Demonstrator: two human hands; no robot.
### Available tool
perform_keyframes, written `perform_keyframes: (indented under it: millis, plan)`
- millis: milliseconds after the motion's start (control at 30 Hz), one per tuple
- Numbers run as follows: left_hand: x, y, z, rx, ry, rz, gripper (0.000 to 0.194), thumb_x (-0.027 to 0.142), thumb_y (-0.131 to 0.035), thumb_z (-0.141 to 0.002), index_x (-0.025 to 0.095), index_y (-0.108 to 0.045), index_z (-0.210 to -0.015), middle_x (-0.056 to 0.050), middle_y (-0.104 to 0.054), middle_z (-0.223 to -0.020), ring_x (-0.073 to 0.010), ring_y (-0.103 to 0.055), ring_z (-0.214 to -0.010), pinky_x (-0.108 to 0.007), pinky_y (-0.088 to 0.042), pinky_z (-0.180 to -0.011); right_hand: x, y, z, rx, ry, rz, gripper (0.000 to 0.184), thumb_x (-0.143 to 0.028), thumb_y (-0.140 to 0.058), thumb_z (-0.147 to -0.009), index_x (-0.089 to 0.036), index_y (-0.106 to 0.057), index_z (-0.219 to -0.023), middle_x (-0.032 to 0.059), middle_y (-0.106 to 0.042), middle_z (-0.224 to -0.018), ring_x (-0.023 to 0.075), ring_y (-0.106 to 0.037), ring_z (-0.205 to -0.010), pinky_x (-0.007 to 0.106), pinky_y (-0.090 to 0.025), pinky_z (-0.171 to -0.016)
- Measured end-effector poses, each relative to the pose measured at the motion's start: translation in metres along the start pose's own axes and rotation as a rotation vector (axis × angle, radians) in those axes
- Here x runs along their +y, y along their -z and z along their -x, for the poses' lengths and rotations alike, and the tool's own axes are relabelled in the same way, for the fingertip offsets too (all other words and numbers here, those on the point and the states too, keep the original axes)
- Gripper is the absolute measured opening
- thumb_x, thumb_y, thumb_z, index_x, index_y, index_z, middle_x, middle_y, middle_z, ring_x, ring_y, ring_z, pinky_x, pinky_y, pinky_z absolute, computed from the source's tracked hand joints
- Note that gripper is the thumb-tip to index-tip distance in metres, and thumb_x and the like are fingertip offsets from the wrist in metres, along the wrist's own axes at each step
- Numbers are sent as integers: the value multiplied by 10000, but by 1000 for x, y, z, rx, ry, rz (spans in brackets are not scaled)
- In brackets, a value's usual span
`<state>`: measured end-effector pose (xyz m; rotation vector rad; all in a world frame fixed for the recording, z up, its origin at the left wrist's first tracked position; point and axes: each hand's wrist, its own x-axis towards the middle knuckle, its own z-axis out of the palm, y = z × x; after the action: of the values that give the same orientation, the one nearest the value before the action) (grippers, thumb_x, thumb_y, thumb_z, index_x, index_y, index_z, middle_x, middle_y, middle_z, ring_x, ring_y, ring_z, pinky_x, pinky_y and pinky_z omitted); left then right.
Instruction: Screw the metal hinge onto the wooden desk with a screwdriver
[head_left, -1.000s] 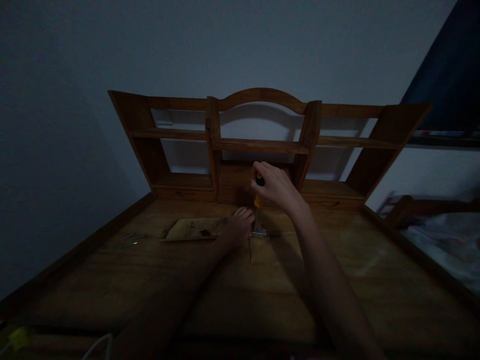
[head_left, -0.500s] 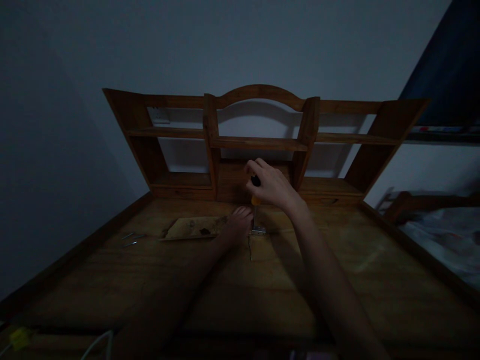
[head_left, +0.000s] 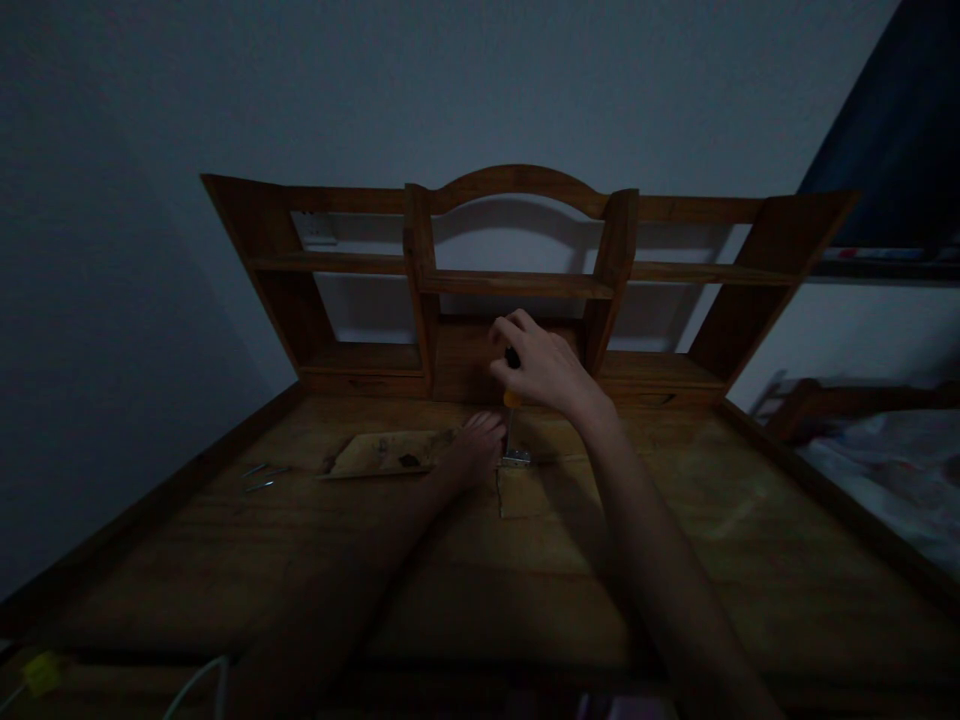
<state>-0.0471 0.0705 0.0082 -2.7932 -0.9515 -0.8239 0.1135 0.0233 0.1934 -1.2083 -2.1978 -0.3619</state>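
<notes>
Head view, screwdriver in right hand

Home setting, probably a bedroom. Wooden desk under the hands, shelf unit built up just beyond them against a plain wall. Right of the hands, past the desk edge: wooden frame with rumpled pale cloth, seemingly a bed, though dim. Dark curtain or window above.
</notes>
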Motion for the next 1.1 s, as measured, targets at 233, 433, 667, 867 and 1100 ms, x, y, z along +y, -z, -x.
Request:
perform_keyframes:
  millis: [233, 433, 667, 867, 1100]
  plan:
    - [4, 4, -2, -30, 20, 5, 147, 85, -457, -917, 188, -554, -957, -103, -600, -1094, -273, -544, -1105, -440, -461, -999, 1, -2, -1, 1, -29, 106, 217, -372, -484, -954, -212, -566, -1077, 68, -624, -1070, 216, -599, -852, 326, -352, -690]
    - [3, 3, -1, -24, 14, 0, 145, 91, -447, -925, 183, -559, -927, -109, -594, -1080, -262, -542, -1085, -421, -464, -997, -6, 3, 0, 20, -10, 39, 252, -253, -511, -883, -211, -531, -1131, 80, -604, -1175, 220, -599, -890, 329, -370, -701]
    - [2, 2, 0, -20, 18, 20, 141, 86, -464, -913, 181, -568, -927, -106, -592, -1079, -263, -542, -1079, -431, -471, -998, -4, 1, 0, 10, -62, 107, 263, -388, -483, -950, -202, -548, -1124, 91, -649, -1093, 248, -607, -897, 342, -368, -712]
    - [-1, -2, 1, -16, 23, 17, 140, 85, -466, -923, 178, -570, -928, -100, -592, -1071, -257, -542, -1063, -420, -475, -989, -3, 3, 1, 6, -1, 25, 227, -256, -494, -882, -208, -541, -1099, 75, -609, -1154, 219, -599, -918, 331, -386, -748]
    - [-2, -2, 2, -23, 27, 11, 147, 101, -466, -930, 186, -580, -966, -94, -590, -1113, -253, -538, -1099, -426, -474, -1007, -9, 7, 3, -38, -53, 77, 317, -386, -473, -934, -206, -536, -1188, 97, -622, -1189, 253, -613, -927, 356, -394, -742]
